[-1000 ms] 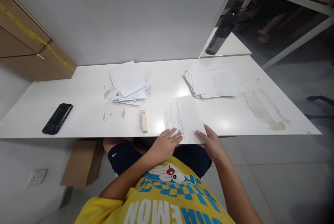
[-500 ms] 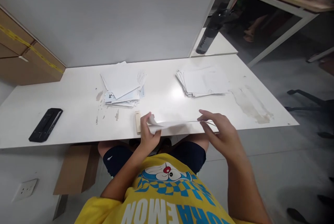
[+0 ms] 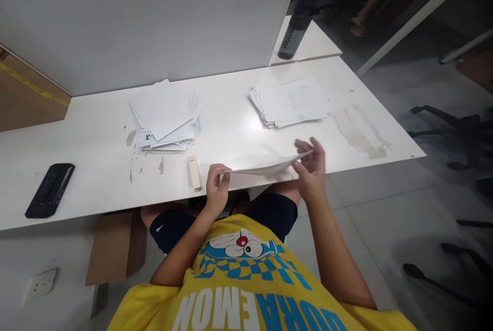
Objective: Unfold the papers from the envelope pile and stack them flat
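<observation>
White paper point(image 3: 264, 169) spans the gap between the two hands, just over the near edge of the bench point(image 3: 227, 112). Its long axis runs from the left hand point(image 3: 217, 189) to the right hand point(image 3: 313, 169), slanting so that the right-hand end points farther from the body. It shows almost edge-on and bows slightly along its length; whether it is one sheet or several, I cannot tell. The left hand pinches one end between thumb and curled fingers. The right hand has the other end between its thumb and raised fingers; how firmly, I cannot tell.

Just left of the left hand lies a cream oblong item point(image 3: 194, 172), the nearest obstacle on that side. Beyond it sits an untidy paper pile point(image 3: 165, 115), with a second stack point(image 3: 295, 102) beyond the right hand. Well left of the left hand rests a black flat device point(image 3: 50, 190). Past both piles, a grey panel point(image 3: 154, 17) closes off the bench's far side; a dark bottle point(image 3: 292, 40) is beyond the right-hand stack.
</observation>
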Action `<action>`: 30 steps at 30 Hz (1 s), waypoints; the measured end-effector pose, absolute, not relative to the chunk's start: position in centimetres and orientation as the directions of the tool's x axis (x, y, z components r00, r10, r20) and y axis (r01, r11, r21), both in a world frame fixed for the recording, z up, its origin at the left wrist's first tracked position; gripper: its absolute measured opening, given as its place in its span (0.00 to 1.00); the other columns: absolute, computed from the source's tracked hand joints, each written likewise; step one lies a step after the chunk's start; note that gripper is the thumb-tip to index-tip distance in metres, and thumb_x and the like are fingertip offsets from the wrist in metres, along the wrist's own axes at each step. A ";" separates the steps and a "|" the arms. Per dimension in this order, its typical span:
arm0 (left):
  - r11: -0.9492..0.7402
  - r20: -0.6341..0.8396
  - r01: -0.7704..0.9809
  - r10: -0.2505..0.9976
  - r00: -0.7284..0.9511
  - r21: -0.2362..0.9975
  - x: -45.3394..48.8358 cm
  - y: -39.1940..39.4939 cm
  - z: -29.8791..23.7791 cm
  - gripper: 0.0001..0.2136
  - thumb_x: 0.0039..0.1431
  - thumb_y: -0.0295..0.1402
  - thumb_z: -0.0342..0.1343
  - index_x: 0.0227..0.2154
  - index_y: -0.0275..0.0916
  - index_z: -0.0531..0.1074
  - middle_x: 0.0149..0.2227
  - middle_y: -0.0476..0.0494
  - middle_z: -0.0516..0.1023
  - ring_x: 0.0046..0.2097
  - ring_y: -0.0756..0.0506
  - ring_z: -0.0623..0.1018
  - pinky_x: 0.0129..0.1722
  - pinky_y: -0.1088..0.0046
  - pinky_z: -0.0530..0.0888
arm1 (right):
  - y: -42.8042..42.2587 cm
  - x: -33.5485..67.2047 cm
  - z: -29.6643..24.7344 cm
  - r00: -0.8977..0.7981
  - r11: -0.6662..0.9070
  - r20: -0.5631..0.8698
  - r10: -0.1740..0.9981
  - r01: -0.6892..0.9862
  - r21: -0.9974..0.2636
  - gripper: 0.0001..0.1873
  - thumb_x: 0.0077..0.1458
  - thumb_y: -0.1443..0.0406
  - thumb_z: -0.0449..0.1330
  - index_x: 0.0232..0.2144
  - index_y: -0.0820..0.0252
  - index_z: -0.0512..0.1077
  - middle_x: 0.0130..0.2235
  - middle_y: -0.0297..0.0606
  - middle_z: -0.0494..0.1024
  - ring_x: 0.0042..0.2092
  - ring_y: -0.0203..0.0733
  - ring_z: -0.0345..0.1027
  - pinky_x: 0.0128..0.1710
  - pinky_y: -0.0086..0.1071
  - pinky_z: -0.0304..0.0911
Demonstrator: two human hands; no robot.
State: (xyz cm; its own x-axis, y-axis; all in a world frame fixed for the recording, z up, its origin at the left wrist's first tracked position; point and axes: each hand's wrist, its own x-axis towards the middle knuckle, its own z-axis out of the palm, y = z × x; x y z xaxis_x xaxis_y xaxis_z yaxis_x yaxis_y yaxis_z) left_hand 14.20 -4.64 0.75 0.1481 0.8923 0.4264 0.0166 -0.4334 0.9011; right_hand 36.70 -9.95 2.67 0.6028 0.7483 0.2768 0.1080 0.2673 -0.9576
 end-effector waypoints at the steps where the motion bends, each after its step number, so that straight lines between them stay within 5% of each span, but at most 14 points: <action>1: -0.405 0.399 0.007 0.904 0.153 0.914 14.2 -4.7 0.4 0.07 0.66 0.37 0.52 0.37 0.41 0.70 0.37 0.44 0.70 0.41 0.47 0.73 0.42 0.69 0.72 | -9.7 36.4 2.1 0.598 0.234 0.212 0.773 0.041 -0.971 0.31 0.45 0.54 0.68 0.51 0.51 0.66 0.48 0.41 0.74 0.54 0.48 0.67 0.56 0.45 0.60; 4: -0.393 0.388 -0.012 0.903 0.185 0.919 14.2 -4.6 -0.2 0.08 0.64 0.40 0.54 0.37 0.41 0.70 0.38 0.44 0.70 0.43 0.46 0.74 0.44 0.67 0.72 | -9.4 35.8 -0.3 0.622 0.181 0.077 0.780 -0.106 -0.978 0.29 0.46 0.57 0.68 0.51 0.53 0.67 0.49 0.41 0.73 0.53 0.46 0.67 0.57 0.43 0.60; 8: -0.315 0.304 0.026 0.931 0.203 0.949 13.8 -4.5 -0.6 0.13 0.64 0.44 0.53 0.42 0.40 0.69 0.39 0.43 0.74 0.43 0.45 0.76 0.45 0.68 0.73 | -9.1 36.0 -1.8 0.670 0.247 0.086 0.737 -0.148 -0.958 0.33 0.44 0.58 0.69 0.53 0.53 0.64 0.50 0.40 0.72 0.52 0.44 0.67 0.56 0.41 0.60; 15: -0.321 0.303 0.121 0.942 0.147 0.939 14.3 -4.6 -1.5 0.17 0.63 0.47 0.53 0.45 0.38 0.68 0.41 0.40 0.77 0.45 0.45 0.78 0.46 0.67 0.75 | -9.9 35.8 -0.7 0.647 0.126 0.082 0.758 -0.022 -0.992 0.20 0.49 0.54 0.63 0.42 0.55 0.68 0.42 0.39 0.75 0.47 0.44 0.69 0.50 0.38 0.64; 23: -0.398 0.385 0.279 0.917 0.103 0.874 11.6 -6.6 1.2 0.21 0.63 0.51 0.49 0.41 0.37 0.73 0.34 0.41 0.79 0.36 0.45 0.78 0.35 0.70 0.76 | -14.2 36.1 -0.7 0.495 -0.151 -0.047 0.868 0.172 -0.973 0.16 0.52 0.51 0.60 0.34 0.56 0.75 0.33 0.39 0.78 0.43 0.50 0.71 0.42 0.37 0.67; 27: -0.266 0.294 0.454 0.956 0.009 0.850 6.7 -9.2 1.6 0.22 0.61 0.49 0.52 0.49 0.38 0.73 0.19 0.53 0.67 0.22 0.51 0.67 0.23 0.76 0.68 | -15.1 34.8 1.3 0.232 -0.273 -0.243 0.942 0.108 -0.956 0.16 0.50 0.51 0.63 0.30 0.56 0.77 0.31 0.38 0.78 0.37 0.49 0.71 0.34 0.35 0.67; 30: -0.038 0.116 0.513 0.986 -0.123 0.858 3.5 -11.8 0.3 0.28 0.61 0.46 0.52 0.61 0.37 0.63 0.15 0.60 0.52 0.18 0.53 0.55 0.19 0.79 0.58 | -14.7 31.6 1.6 0.067 -0.341 -0.341 0.938 -0.007 -0.940 0.19 0.49 0.50 0.63 0.34 0.57 0.77 0.32 0.38 0.79 0.35 0.47 0.71 0.33 0.35 0.67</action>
State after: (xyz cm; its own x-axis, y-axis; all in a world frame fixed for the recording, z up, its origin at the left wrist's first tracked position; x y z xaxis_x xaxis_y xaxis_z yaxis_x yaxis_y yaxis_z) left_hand 3.47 -11.76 0.28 -0.1227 0.9856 0.1164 0.5126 -0.0375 0.8578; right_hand 31.55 -14.74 1.59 0.0674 0.9378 -0.3406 -0.0067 -0.3409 -0.9401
